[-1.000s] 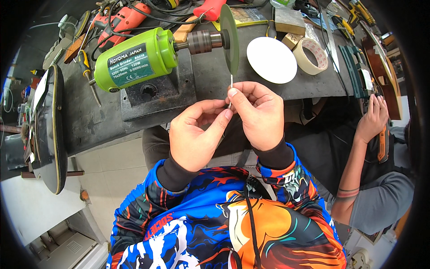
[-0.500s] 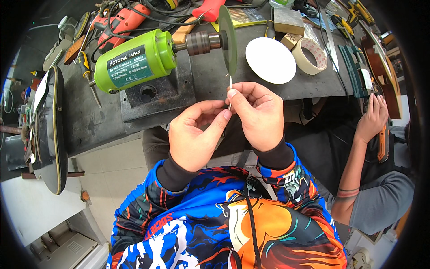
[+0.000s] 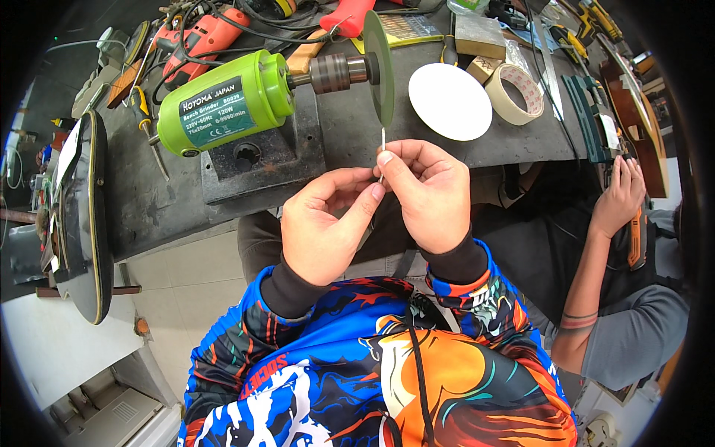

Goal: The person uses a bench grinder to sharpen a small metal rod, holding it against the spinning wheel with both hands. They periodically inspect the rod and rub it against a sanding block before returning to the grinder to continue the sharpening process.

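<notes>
Between the thumb and fingers of my right hand (image 3: 432, 194) is a thin metal rod (image 3: 383, 140), pointing away from me. My left hand (image 3: 328, 220) pinches the rod's near end, with its fingertips close against the right ones. The rod's far tip is at the lower edge of a thin green grinding disc (image 3: 382, 71); whether it touches I cannot tell. A chuck (image 3: 339, 73) on a green bench grinder (image 3: 223, 104) carries the disc. The grinder sits on a dark metal base (image 3: 261, 167).
Right of the disc lie a white round disc (image 3: 450, 102) and a tape roll (image 3: 515, 94). A screwdriver (image 3: 149, 130) lies left of the grinder, near a dark curved instrument body (image 3: 80, 223). Red power tools (image 3: 205, 45) and cables are behind. At right, another person's hand (image 3: 624, 190) rests near the bench.
A small orange glint beside the rod's tip is gone. Both hands hold nearly the same place, with the right one slightly lower.
</notes>
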Action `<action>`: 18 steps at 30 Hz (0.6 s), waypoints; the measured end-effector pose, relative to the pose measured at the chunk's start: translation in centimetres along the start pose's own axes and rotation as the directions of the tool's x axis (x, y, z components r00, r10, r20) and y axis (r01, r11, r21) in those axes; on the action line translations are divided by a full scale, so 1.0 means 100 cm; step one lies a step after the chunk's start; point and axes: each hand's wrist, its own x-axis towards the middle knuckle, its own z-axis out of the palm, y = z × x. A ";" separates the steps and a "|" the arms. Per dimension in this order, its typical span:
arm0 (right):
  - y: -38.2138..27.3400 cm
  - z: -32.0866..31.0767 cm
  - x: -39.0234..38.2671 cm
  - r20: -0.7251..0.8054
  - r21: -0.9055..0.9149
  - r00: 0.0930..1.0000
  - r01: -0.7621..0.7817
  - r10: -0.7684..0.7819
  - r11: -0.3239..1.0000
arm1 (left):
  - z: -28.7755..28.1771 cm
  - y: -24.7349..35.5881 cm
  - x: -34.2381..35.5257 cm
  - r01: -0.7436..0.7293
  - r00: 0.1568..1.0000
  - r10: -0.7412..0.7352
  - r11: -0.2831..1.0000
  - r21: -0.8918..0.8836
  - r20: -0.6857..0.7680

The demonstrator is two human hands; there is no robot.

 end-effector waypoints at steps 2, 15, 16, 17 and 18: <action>0.000 0.001 0.000 -0.005 0.001 1.000 0.000 0.000 1.000 | 0.000 -0.001 0.000 -0.012 1.000 0.012 1.000 0.012 -0.002; -0.001 0.002 0.001 -0.016 -0.009 1.000 0.004 -0.004 1.000 | 0.000 0.000 0.000 -0.005 1.000 0.005 1.000 -0.007 -0.008; -0.001 0.002 0.001 -0.017 -0.013 1.000 0.004 -0.004 1.000 | 0.001 0.000 0.001 -0.002 1.000 0.002 1.000 -0.012 -0.007; -0.002 0.002 0.001 -0.018 -0.014 1.000 0.004 -0.005 1.000 | 0.001 0.001 0.001 0.001 1.000 -0.001 1.000 -0.018 -0.007; -0.001 0.001 0.001 -0.019 -0.013 1.000 0.004 -0.004 1.000 | 0.001 0.001 0.000 0.007 1.000 -0.007 1.000 -0.018 -0.005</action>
